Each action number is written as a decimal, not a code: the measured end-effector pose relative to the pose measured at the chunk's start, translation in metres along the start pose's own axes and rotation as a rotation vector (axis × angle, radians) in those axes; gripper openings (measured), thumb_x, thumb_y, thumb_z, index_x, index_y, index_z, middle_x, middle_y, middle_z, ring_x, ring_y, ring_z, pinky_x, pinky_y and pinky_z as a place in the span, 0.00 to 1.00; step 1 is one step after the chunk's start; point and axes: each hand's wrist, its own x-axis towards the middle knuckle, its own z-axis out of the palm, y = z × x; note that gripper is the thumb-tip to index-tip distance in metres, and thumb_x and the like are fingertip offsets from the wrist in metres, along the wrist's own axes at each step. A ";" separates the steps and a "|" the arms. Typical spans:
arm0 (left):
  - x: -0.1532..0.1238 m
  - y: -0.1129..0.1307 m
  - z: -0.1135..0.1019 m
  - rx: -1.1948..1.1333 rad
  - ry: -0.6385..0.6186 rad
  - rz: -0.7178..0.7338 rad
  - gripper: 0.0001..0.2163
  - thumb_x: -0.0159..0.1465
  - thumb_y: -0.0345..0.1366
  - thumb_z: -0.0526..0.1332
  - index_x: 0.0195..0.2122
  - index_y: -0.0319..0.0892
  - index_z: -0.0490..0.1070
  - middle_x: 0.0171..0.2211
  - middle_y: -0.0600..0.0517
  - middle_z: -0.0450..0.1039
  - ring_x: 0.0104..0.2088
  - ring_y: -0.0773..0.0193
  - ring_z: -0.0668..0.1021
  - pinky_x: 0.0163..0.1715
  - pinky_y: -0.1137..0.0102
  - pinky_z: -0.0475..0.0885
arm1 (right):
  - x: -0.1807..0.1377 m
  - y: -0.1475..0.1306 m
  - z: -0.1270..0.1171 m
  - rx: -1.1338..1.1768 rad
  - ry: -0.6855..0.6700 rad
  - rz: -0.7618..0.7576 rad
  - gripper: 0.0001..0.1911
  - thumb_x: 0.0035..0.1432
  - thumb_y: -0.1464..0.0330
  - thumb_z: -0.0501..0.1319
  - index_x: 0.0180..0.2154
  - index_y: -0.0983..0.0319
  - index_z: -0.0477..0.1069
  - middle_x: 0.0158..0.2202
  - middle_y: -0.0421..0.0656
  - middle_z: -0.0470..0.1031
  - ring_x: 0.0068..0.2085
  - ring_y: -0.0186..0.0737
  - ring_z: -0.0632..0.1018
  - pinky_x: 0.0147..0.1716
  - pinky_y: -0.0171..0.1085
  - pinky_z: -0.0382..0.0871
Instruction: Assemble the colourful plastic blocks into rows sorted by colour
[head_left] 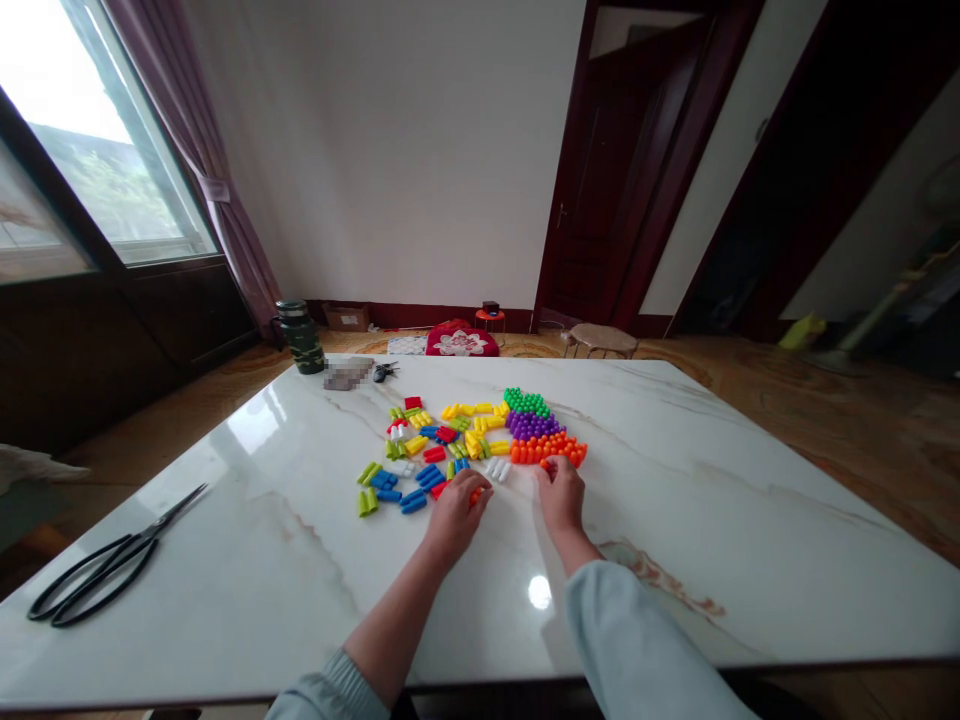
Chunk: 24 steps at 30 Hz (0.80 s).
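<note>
On the white table (690, 500), at the near edge of the orange row (529, 453), the right hand (564, 498) has thumb and fingertips pinched together on a small orange piece (545, 464). The left hand (454, 518), near the blue tubes (412, 502), curls its fingers around orange pieces (475, 495); how many it holds I cannot tell.

Both arms (401, 615) forward — fingers (557, 465) curled inward

Hands (454, 512) partly hide their held orange pieces (475, 496).
</note>
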 end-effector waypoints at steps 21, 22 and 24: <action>-0.010 0.007 0.003 -0.029 0.064 0.089 0.33 0.50 0.20 0.53 0.60 0.41 0.56 0.50 0.45 0.64 0.51 0.58 0.69 0.56 0.59 0.65 | -0.037 -0.064 -0.011 0.363 -0.352 -0.083 0.13 0.59 0.58 0.58 0.36 0.62 0.71 0.34 0.44 0.76 0.29 0.35 0.74 0.31 0.34 0.70; -0.010 0.006 0.003 -0.040 0.063 0.099 0.33 0.51 0.20 0.53 0.60 0.41 0.56 0.50 0.45 0.64 0.51 0.57 0.69 0.56 0.59 0.65 | -0.042 -0.070 -0.009 0.393 -0.401 -0.061 0.13 0.58 0.59 0.59 0.37 0.63 0.72 0.35 0.45 0.76 0.30 0.36 0.75 0.31 0.34 0.71; -0.010 0.002 0.005 -0.059 0.067 0.113 0.31 0.54 0.22 0.54 0.61 0.42 0.56 0.51 0.44 0.64 0.52 0.56 0.69 0.56 0.58 0.66 | -0.049 -0.080 -0.004 0.438 -0.448 -0.020 0.13 0.58 0.59 0.60 0.37 0.62 0.73 0.36 0.46 0.76 0.34 0.38 0.76 0.33 0.35 0.72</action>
